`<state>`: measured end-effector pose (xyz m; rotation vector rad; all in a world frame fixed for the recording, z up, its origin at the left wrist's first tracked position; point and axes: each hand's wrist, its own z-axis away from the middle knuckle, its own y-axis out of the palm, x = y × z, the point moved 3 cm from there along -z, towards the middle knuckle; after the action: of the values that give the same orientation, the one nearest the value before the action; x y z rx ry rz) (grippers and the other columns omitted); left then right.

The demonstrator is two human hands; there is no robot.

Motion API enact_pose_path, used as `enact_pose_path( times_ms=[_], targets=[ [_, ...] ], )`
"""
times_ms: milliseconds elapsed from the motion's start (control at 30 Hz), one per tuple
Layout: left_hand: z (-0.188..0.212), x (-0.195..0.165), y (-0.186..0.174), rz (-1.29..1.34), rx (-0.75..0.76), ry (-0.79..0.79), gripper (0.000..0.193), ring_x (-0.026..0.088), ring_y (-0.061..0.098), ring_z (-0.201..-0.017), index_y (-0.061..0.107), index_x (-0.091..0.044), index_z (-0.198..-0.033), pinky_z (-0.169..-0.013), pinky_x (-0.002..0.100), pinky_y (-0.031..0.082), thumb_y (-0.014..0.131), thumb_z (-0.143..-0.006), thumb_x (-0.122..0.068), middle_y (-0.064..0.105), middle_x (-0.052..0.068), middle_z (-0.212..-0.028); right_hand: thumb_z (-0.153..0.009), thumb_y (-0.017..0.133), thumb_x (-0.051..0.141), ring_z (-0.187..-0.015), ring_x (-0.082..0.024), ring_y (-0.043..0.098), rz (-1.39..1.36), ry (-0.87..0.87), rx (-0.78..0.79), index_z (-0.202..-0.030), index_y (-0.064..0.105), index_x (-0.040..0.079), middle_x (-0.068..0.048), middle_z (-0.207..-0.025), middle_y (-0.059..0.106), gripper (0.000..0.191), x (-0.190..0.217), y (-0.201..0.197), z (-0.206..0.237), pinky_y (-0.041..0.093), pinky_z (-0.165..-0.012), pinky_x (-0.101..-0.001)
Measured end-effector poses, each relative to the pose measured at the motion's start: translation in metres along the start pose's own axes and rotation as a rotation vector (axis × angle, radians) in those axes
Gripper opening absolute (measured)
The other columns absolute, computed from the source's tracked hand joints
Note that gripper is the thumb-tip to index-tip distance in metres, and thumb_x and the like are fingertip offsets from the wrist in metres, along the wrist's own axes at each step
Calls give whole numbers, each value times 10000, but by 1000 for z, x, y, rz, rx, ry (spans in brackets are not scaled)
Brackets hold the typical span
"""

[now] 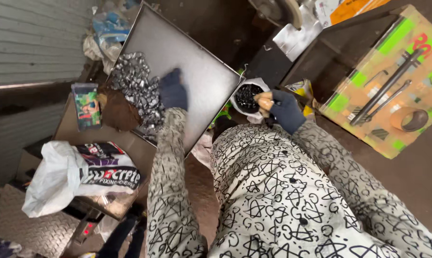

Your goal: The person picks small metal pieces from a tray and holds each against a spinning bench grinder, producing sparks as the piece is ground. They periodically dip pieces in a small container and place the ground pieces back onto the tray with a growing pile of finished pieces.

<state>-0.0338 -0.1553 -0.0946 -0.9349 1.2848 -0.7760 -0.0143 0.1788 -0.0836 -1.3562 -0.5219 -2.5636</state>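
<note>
My left hand (173, 91), in a dark blue glove, rests flat on a square metal tray (204, 76), right beside a heap of small shiny metal pieces (137, 88) piled at the tray's left edge. My right hand (283, 109), also in a dark glove with tan fingertips, grips the rim of a white bag or pot (247, 98) holding small dark pieces, just off the tray's right corner. Both sleeves are white with black star patterns.
A white plastic sack (75, 174) lies on a box at the left, beside a small colourful packet (86, 106). At the right, a cardboard sheet (392, 86) carries long metal rods (385, 86) and a tape roll (410, 119). Diamond-plate flooring lies at bottom left.
</note>
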Motion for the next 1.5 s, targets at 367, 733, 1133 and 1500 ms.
enact_pose_path(
  times_ms=[367, 733, 1133, 1500],
  targets=[
    [-31, -211, 34, 858, -126, 192, 274, 291, 678, -1109, 662, -45, -1304, -978, 374, 548, 633, -1038, -103, 702, 161, -1196, -1042, 768, 301, -822, -300, 697, 1277, -800, -287, -1120, 732, 114, -123, -883, 689, 205, 148, -51, -4, 537, -718, -402],
    [-37, -213, 63, 494, -247, 189, 363, 328, 663, -1053, 610, -120, -1365, -900, 431, 533, 645, -1014, -206, 653, 160, -1181, -919, 779, 447, -695, -283, 689, 1172, -718, -333, -1137, 744, 108, -99, -825, 691, 404, 127, -68, -21, 525, -589, -404],
    [-74, -228, 48, -37, -125, 334, 207, 292, 641, -859, 673, -173, -1097, -760, 481, 478, 678, -907, -255, 625, 76, -922, -984, 759, 433, -751, -278, 675, 1426, -846, -262, -1108, 714, 137, -65, -862, 659, 324, 144, -98, -49, 504, -591, -419],
    [-61, -235, 76, -154, -103, 350, 477, 249, 655, -825, 551, -133, -1397, -716, 455, 489, 645, -933, -191, 627, 42, -890, -739, 770, 210, -939, -290, 661, 1637, -1111, 278, -1088, 681, 144, -54, -939, 651, 367, 176, -122, -96, 551, -764, -407]
  ],
)
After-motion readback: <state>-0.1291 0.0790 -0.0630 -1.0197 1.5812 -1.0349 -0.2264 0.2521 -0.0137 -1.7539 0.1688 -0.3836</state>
